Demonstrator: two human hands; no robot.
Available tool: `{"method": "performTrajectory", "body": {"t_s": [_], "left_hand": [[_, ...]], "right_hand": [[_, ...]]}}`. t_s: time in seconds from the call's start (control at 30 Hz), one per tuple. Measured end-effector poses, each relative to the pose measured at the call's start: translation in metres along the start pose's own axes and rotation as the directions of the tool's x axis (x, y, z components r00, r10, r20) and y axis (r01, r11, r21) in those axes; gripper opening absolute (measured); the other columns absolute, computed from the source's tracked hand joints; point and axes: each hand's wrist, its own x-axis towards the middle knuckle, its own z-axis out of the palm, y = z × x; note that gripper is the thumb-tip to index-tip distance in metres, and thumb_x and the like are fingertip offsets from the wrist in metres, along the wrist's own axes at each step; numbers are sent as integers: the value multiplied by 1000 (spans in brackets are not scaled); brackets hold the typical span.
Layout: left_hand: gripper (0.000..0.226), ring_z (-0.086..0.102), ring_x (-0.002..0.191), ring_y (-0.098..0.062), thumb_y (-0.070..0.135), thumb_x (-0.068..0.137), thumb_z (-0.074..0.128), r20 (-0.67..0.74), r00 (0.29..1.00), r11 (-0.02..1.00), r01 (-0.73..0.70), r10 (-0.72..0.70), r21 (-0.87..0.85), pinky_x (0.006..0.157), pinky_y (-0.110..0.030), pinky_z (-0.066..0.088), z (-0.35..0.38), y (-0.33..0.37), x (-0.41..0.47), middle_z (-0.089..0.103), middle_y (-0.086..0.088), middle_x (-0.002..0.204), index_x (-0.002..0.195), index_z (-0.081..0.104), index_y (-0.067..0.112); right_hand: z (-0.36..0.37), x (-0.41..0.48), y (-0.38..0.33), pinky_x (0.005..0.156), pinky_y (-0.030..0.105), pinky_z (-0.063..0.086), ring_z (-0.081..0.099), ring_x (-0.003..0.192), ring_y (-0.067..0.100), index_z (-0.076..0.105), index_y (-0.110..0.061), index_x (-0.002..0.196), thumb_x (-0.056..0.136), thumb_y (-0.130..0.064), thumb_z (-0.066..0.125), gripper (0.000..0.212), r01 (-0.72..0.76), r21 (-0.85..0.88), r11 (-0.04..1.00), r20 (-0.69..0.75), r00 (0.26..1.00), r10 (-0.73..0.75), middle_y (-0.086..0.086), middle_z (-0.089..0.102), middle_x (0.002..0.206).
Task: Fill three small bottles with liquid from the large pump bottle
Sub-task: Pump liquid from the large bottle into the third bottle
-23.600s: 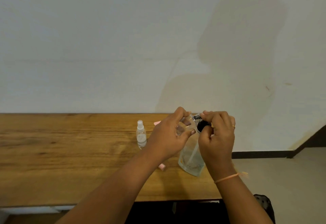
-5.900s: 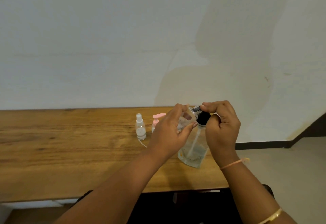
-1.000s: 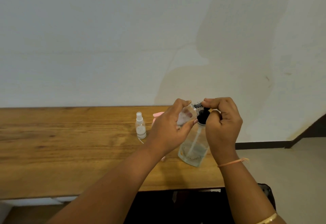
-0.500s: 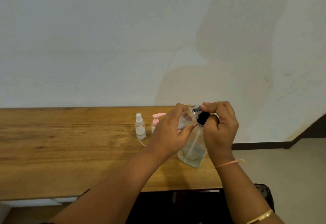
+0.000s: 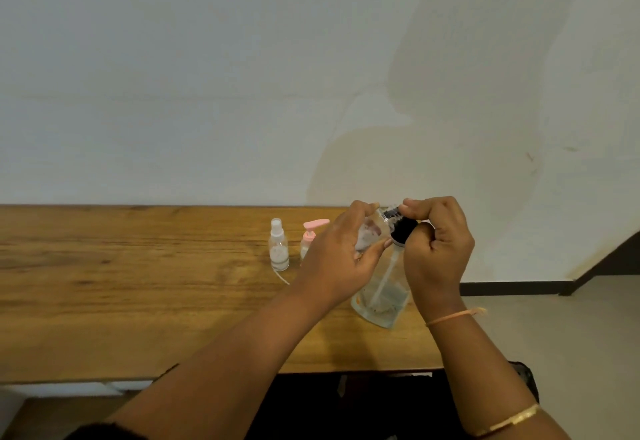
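Right hand (image 5: pixel 438 252): fingers curled over the black pump head (image 5: pixel 401 230), thumb and forefinger bent on its top. It is clamped on the head rather than resting loose. A thread band (image 5: pixel 453 315) circles the wrist, and a bangle (image 5: pixel 509 420) sits lower on the forearm.

Left hand (image 5: pixel 343 259): wrapped around a small clear bottle (image 5: pixel 372 233), which is held tilted with its mouth up against the nozzle, at about 9 o'clock from the pump head.

Below both hands stands the large pump bottle (image 5: pixel 379 295), upright near the front edge of the tabletop (image 5: pixel 138 283), its dip tube visible through the clear wall. At about 9 o'clock from the hands, two more small bottles stand side by side: a spray bottle (image 5: pixel 278 249) and a pink-topped pump bottle (image 5: pixel 310 237), both upright with their tops on.

Progress, as judged — the two capped bottles appear finished and set aside, the spray bottle showing a pale band in its lower half. The third is at the nozzle, so the task looks to be in its last fill. Capping this bottle and setting it down would remain.

Not legible: the level inside the held bottle, masked by fingers; the pink-topped bottle's body, partly behind the left hand; and whether liquid is flowing. The large bottle seems nearly drained, with liquid only at its base.
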Motion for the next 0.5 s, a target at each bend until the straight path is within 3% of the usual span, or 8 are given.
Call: {"method": "performTrajectory", "body": {"t_s": [0.2, 0.5], "left_hand": [[37, 62, 97, -9, 38, 86, 61, -6, 1000, 1000, -14, 14, -7, 73, -33, 56, -4, 4, -1, 63, 9, 110, 114, 37, 36], [34, 62, 92, -10, 41, 85, 57, -17, 1000, 1000, -17, 17, -16, 71, -33, 55, 1, 1, 0, 64, 7, 106, 113, 38, 33]], "right_hand": [[-2, 1, -12, 76, 11, 46, 59, 85, -2, 63, -12, 80, 71, 17, 37, 40, -52, 78, 996, -22, 998, 54, 0, 59, 83], [0, 1, -4, 76, 11, 46, 58, 84, 2, 64, -9, 78, 70, 17, 37, 39, 1, 15, 1000, -46, 999, 0, 1, 58, 82]]}}
